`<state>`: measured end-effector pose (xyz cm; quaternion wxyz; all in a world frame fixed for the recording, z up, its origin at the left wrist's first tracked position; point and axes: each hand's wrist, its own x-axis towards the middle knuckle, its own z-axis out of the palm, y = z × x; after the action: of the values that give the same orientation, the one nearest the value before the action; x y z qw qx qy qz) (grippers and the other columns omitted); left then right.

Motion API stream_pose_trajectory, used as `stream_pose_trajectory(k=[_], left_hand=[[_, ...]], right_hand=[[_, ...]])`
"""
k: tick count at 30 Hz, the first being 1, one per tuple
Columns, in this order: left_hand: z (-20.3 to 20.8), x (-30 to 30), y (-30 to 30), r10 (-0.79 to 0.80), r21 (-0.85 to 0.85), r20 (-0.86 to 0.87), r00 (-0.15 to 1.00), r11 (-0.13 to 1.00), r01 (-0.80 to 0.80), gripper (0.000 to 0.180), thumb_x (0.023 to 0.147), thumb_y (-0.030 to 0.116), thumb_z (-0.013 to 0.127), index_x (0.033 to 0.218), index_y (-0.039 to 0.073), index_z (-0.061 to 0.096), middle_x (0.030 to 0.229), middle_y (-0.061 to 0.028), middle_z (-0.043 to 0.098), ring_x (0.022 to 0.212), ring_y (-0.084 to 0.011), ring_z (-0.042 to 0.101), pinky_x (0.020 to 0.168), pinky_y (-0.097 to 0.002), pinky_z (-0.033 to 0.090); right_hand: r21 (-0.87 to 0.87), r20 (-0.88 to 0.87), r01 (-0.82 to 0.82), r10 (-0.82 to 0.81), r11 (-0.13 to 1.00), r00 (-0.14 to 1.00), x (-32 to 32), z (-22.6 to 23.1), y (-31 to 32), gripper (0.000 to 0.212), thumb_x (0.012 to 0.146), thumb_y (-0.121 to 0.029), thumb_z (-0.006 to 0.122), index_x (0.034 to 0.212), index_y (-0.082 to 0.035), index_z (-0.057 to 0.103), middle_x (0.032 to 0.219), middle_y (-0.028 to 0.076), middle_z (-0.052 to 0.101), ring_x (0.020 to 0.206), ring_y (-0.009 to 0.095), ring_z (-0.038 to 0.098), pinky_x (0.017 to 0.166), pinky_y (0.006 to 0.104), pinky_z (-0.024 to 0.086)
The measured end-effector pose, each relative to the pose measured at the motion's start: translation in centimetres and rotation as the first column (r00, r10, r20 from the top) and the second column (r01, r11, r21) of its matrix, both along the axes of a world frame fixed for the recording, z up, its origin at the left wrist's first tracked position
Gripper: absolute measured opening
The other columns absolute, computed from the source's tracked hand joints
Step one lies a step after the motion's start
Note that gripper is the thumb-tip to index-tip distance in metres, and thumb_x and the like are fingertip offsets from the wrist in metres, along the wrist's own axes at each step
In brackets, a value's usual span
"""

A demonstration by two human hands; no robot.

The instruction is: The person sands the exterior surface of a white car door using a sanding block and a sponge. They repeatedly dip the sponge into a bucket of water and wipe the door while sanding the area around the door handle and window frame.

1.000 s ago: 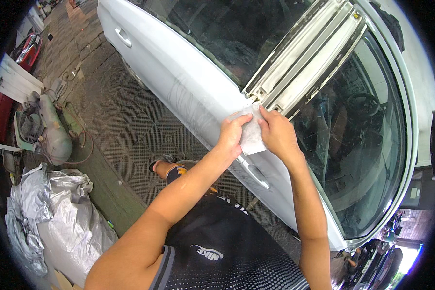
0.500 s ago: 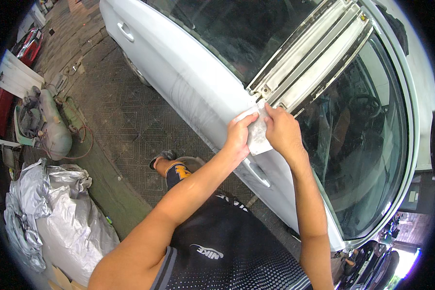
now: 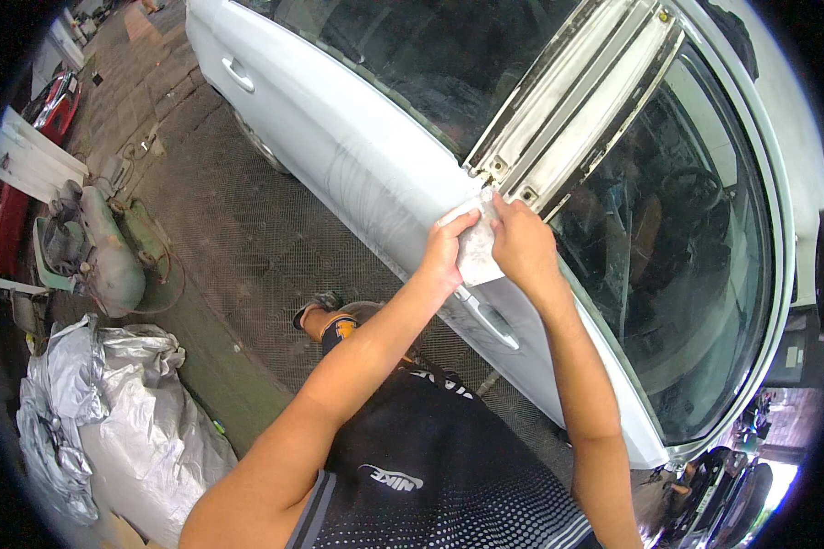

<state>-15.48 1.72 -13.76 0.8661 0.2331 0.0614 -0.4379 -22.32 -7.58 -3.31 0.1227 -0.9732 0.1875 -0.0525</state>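
Left hand (image 3: 445,245) and right hand (image 3: 525,245) are closed on opposite sides of a pale sheet (image 3: 478,252), which is held over the car's side (image 3: 366,169) near the foot of the white post (image 3: 588,112), presumably so that it is kept flat and steady.

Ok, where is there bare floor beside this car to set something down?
Widest: the dark mat beyond the foot, between the pale car and the grey tank. The green strip between mat and silver sheeting also has room. Crowded: where the sheeting bunches, and beside the nearer door handle, where left hand and right hand hold a pale sheet.
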Motion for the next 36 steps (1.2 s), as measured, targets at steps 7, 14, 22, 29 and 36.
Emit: stream_pose_trajectory(k=[7,14,22,29,36], left_hand=[[1.5,1.0,3.6,-0.05,0.174,0.233,0.971,0.985,0.008,0.032,0.094,0.009,0.068,0.123,-0.005,0.065,0.112,-0.0126,0.072,0.097,-0.0207,0.072,0.083,-0.0341,0.058],[3.1,2.3,6.7,-0.231,0.464,0.375,0.898,0.885,0.034,0.033,0.091,0.013,0.075,0.118,-0.004,0.067,0.108,-0.0128,0.072,0.094,-0.0196,0.071,0.08,-0.0333,0.058],[5.3,3.5,6.3,-0.375,0.507,0.371,0.85,0.848,0.153,0.03,0.093,0.011,0.071,0.119,-0.003,0.067,0.108,-0.0124,0.072,0.093,-0.0197,0.071,0.079,-0.034,0.058],[6.2,6.2,5.7,-0.455,0.542,0.366,0.812,0.813,0.212,0.029,0.093,0.01,0.07,0.118,-0.004,0.067,0.107,-0.0137,0.072,0.092,-0.0224,0.071,0.078,-0.0363,0.058],[6.7,8.7,3.2,-0.588,0.585,0.294,0.753,0.734,0.345,0.029,0.089,0.009,0.07,0.115,-0.004,0.067,0.104,-0.0135,0.072,0.091,-0.0239,0.072,0.08,-0.0396,0.059]], right_hand=[[0.275,0.193,-0.002,-0.053,0.961,0.98,-2.1,-3.6,1.5,0.048,0.097,-0.014,0.06,0.144,-0.005,0.056,0.102,0.021,0.064,0.095,0.04,0.065,0.084,0.0472,0.052],[0.554,0.268,0.008,-0.188,0.832,0.945,-4.0,-5.6,4.3,0.055,0.097,-0.015,0.065,0.15,-0.011,0.052,0.097,0.015,0.063,0.076,0.021,0.057,0.074,0.0315,0.049],[0.617,0.392,0.019,-0.327,0.787,0.86,-3.6,-7.7,5.6,0.053,0.099,-0.015,0.064,0.151,-0.013,0.051,0.101,0.014,0.064,0.081,0.022,0.06,0.077,0.0335,0.05],[0.607,0.339,0.125,-0.398,0.785,0.852,-2.0,-6.6,6.7,0.05,0.1,-0.017,0.064,0.148,-0.008,0.053,0.103,0.015,0.066,0.085,0.02,0.061,0.081,0.0326,0.049],[0.645,0.469,0.095,-0.491,0.758,0.734,-0.4,-7.8,5.3,0.043,0.098,-0.019,0.062,0.138,-0.001,0.06,0.097,0.021,0.066,0.082,0.033,0.065,0.076,0.0396,0.051]])
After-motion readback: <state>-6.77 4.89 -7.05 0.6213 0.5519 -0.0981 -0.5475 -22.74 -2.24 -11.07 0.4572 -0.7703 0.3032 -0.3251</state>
